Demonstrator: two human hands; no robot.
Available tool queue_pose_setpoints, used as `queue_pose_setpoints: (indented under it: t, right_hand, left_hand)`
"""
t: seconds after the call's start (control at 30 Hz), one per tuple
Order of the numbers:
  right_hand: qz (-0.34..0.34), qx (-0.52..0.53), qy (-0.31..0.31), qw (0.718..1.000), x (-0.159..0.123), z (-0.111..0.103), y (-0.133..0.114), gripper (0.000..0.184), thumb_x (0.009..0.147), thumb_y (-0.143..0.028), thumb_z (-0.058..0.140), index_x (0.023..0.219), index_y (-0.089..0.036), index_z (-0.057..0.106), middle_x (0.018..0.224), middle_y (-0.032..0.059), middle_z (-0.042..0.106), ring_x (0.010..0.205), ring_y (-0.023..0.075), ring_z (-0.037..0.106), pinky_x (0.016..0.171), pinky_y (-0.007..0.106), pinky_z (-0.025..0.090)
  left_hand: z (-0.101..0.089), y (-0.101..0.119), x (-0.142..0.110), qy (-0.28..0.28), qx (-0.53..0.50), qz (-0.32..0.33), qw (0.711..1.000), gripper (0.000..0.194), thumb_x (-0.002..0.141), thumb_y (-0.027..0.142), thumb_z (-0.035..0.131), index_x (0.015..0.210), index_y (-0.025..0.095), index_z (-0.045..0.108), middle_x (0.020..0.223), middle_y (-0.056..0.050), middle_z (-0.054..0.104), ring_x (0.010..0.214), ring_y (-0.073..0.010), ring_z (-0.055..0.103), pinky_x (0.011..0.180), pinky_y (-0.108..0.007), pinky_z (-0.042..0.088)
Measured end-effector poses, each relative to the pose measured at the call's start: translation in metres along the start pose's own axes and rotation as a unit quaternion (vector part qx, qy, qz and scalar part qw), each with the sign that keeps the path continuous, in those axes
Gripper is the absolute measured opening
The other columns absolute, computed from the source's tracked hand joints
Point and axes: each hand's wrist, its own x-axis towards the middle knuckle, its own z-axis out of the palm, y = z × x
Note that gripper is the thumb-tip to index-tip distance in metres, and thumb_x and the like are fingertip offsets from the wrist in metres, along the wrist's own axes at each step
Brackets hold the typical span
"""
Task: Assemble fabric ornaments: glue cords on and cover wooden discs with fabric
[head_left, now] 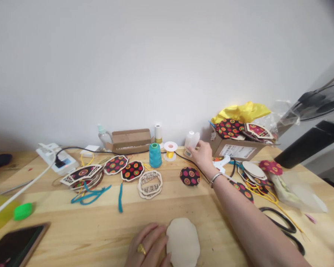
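Note:
My right hand (202,154) reaches to the back of the table, its thumb and fingers closed on a small translucent plastic bottle (189,142). The bottle stands near the wall, partly covered by the fingertips. In front of me lies a plain scalloped wooden piece (183,241), pale and flat. Its left edge is between the fingertips and thumb of my left hand (149,246), which rests on the table. A round patterned fabric piece (189,176) lies left of my right wrist. Close to that wrist is a white glue gun (222,163), partly hidden.
A teal thread cone (155,155), a yellow thread spool (170,151) and openwork wooden frames (150,184) lie mid-table. A cardboard box (235,148) overflows with fabric pieces at right. Black-handled scissors (281,222) lie under my right arm's side. A phone (16,244) and power strip (61,161) are left.

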Motion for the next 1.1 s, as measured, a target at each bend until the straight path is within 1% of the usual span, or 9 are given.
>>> queue_pose_setpoints:
  t: [0.1, 0.2, 0.37, 0.47, 0.57, 0.73, 0.87, 0.97, 1.1]
  right_hand:
    - [-0.035, 0.019, 0.01, 0.999, -0.025, -0.036, -0.014, 0.022, 0.074, -0.033, 0.067, 0.09, -0.017, 0.069, 0.098, 0.0097, 0.07, 0.1, 0.0253, 0.06, 0.086, 0.036, 0.046]
    - [-0.13, 0.079, -0.016, 0.988, -0.073, -0.079, -0.024, 0.017, 0.075, -0.036, 0.07, 0.082, -0.02, 0.069, 0.081, 0.0041, 0.071, 0.076, 0.022, 0.065, 0.072, 0.035, 0.051]
    - [-0.192, 0.141, -0.187, 0.953, -0.167, -0.125, -0.025, 0.024, 0.078, -0.032, 0.07, 0.099, -0.025, 0.062, 0.093, 0.0021, 0.069, 0.083, 0.0188, 0.066, 0.071, 0.029, 0.055]
    - [-0.207, 0.199, -0.25, 0.925, -0.2, -0.129, -0.02, 0.03, 0.079, -0.031, 0.07, 0.106, -0.023, 0.058, 0.095, 0.0034, 0.068, 0.089, 0.018, 0.065, 0.074, 0.027, 0.056]
    - [-0.227, 0.215, -0.266, 0.912, -0.213, -0.125, -0.011, 0.032, 0.085, -0.039, 0.063, 0.111, -0.021, 0.057, 0.098, 0.0052, 0.067, 0.092, 0.0181, 0.064, 0.076, 0.027, 0.056]
    - [-0.329, 0.065, -0.08, 0.939, -0.22, -0.123, 0.011, 0.044, 0.091, -0.024, 0.054, 0.134, -0.02, 0.045, 0.123, 0.0122, 0.056, 0.106, 0.0237, 0.056, 0.082, 0.037, 0.052]
    - [-0.529, -0.072, -0.034, 0.845, -0.221, -0.12, 0.016, 0.048, 0.082, -0.011, 0.061, 0.121, -0.038, 0.058, 0.125, 0.0028, 0.052, 0.091, 0.0196, 0.052, 0.075, 0.04, 0.047]
    - [-0.593, -0.118, -0.068, 0.794, -0.218, -0.119, 0.009, 0.033, 0.084, -0.015, 0.058, 0.109, -0.035, 0.067, 0.116, 0.0004, 0.059, 0.081, 0.0169, 0.049, 0.069, 0.037, 0.047]
    - [-0.615, -0.127, -0.057, 0.776, -0.21, -0.119, 0.003, 0.024, 0.086, -0.017, 0.054, 0.098, -0.029, 0.071, 0.104, 0.0003, 0.067, 0.082, 0.017, 0.051, 0.065, 0.035, 0.048]
  left_hand:
    - [-0.014, 0.015, 0.013, -0.006, -0.051, -0.081, 0.995, 0.033, 0.083, 0.014, 0.054, 0.116, 0.011, 0.058, 0.108, -0.013, 0.068, 0.107, -0.0218, 0.061, 0.088, -0.031, 0.055]
    - [-0.027, 0.028, 0.022, -0.018, -0.094, -0.161, 0.982, 0.042, 0.085, 0.013, 0.052, 0.127, 0.013, 0.049, 0.119, -0.013, 0.063, 0.115, -0.0222, 0.055, 0.095, -0.035, 0.051]
    - [-0.042, 0.043, 0.032, -0.114, -0.211, -0.213, 0.947, 0.057, 0.084, 0.03, 0.062, 0.136, 0.022, 0.039, 0.131, -0.011, 0.055, 0.121, -0.0234, 0.051, 0.098, -0.038, 0.047]
    - [-0.046, 0.052, 0.042, -0.204, -0.281, -0.208, 0.914, 0.073, 0.076, 0.043, 0.07, 0.138, 0.025, 0.036, 0.133, -0.01, 0.055, 0.12, -0.0253, 0.052, 0.098, -0.04, 0.046]
    - [-0.046, 0.06, 0.052, -0.268, -0.349, -0.205, 0.875, 0.051, 0.077, 0.036, 0.069, 0.124, 0.026, 0.05, 0.111, -0.005, 0.065, 0.102, -0.0219, 0.059, 0.088, -0.037, 0.049]
    - [-0.047, 0.067, 0.058, -0.281, -0.39, -0.315, 0.819, 0.022, 0.079, 0.034, 0.063, 0.095, 0.019, 0.063, 0.08, -0.002, 0.064, 0.073, -0.017, 0.059, 0.065, -0.028, 0.048]
    - [-0.048, 0.07, 0.059, -0.275, -0.526, -0.347, 0.726, 0.015, 0.081, 0.027, 0.055, 0.088, 0.017, 0.062, 0.074, 0.0, 0.064, 0.066, -0.0134, 0.058, 0.058, -0.022, 0.047]
    - [-0.05, 0.072, 0.061, -0.275, -0.526, -0.311, 0.742, 0.013, 0.078, 0.021, 0.055, 0.087, 0.016, 0.062, 0.075, 0.0, 0.066, 0.067, -0.0135, 0.059, 0.06, -0.022, 0.047]
    - [-0.054, 0.07, 0.062, -0.275, -0.507, -0.251, 0.777, 0.02, 0.083, 0.034, 0.054, 0.093, 0.018, 0.062, 0.077, -0.001, 0.067, 0.068, -0.0147, 0.06, 0.063, -0.025, 0.048]
